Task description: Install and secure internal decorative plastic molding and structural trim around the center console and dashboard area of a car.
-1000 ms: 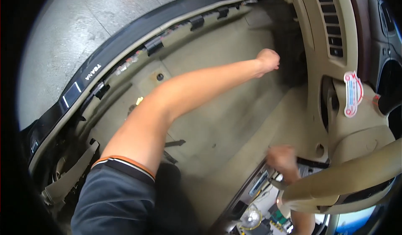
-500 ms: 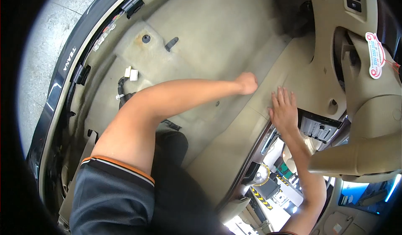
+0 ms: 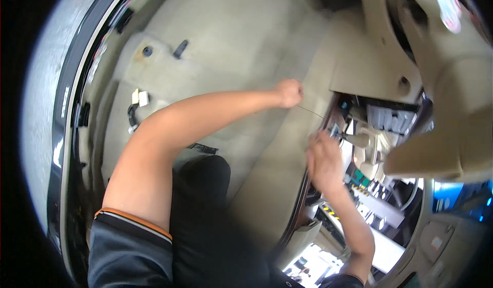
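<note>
I am looking down into a car cabin with a beige carpeted floor (image 3: 231, 41). My left hand (image 3: 287, 92) is stretched out over the carpet and closed into a fist. A thin dark wire (image 3: 310, 112) runs from the fist toward the open centre console (image 3: 380, 129). My right hand (image 3: 323, 159) is at the console's left edge, its fingers bunched by a small grey part (image 3: 334, 131). Motion blur hides whether it grips that part.
The black door sill (image 3: 77, 113) curves along the left, with grey ground outside it. Floor fittings and a white connector (image 3: 139, 98) sit on the carpet. Beige dash panels (image 3: 452, 82) hang at the right, over exposed console parts and wiring (image 3: 370, 200).
The view has shifted toward the console. My left hand has drawn back and to the right from the far footwell. My right hand has left the carpet and moved to the console edge, fingers gathered.
</note>
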Motion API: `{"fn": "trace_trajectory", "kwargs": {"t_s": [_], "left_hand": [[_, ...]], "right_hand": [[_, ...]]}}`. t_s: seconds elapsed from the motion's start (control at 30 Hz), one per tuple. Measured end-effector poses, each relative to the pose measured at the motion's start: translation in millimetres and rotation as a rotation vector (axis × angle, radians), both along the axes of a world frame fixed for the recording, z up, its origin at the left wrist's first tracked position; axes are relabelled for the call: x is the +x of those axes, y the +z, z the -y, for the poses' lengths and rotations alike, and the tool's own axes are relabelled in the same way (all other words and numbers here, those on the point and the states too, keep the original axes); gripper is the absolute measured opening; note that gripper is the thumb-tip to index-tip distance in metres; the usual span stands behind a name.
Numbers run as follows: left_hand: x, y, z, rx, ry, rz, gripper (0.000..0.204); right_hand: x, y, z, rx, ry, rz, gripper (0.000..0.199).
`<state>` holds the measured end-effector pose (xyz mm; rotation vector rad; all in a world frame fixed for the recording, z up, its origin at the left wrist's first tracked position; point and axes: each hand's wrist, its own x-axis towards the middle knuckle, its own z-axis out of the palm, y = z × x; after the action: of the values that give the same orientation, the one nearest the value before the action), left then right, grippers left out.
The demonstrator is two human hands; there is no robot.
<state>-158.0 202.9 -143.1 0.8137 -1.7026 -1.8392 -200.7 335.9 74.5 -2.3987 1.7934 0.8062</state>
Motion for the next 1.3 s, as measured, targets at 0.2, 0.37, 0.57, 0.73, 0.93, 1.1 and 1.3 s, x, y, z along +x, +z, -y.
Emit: {"fn": "trace_trajectory", "kwargs": {"t_s": [0.2, 0.37, 0.57, 0.73, 0.93, 1.1, 1.3], "left_hand": [[-80, 13, 33, -0.202, 0.001, -0.047, 0.042], [-104, 91, 36, -0.227, -0.072, 0.172, 0.056], [-89, 105, 55, -0.236, 0.103, 0.204, 0.058], [-62, 109, 67, -0.414, 0.038, 0.164, 0.061], [-60, 79, 97, -0.423, -0.105, 0.255, 0.065], [-98, 91, 93, -0.540, -0.070, 0.309, 0.084], [-117, 111, 88, -0.339, -0.240, 0.071, 0.059]], "right_hand": [[20, 66, -158, -0.197, -0.451, 0.229, 0.028], [32, 85, -225, -0.388, -0.686, 0.202, 0.018], [61, 63, -221, -0.602, -0.594, 0.400, 0.016], [47, 51, -191, -0.500, -0.404, 0.637, 0.017], [8, 58, -164, -0.376, -0.300, 0.689, 0.013], [-25, 55, -165, -0.558, -0.487, 0.964, 0.011], [-28, 51, -177, -0.491, -0.791, 1.239, 0.012]]}}
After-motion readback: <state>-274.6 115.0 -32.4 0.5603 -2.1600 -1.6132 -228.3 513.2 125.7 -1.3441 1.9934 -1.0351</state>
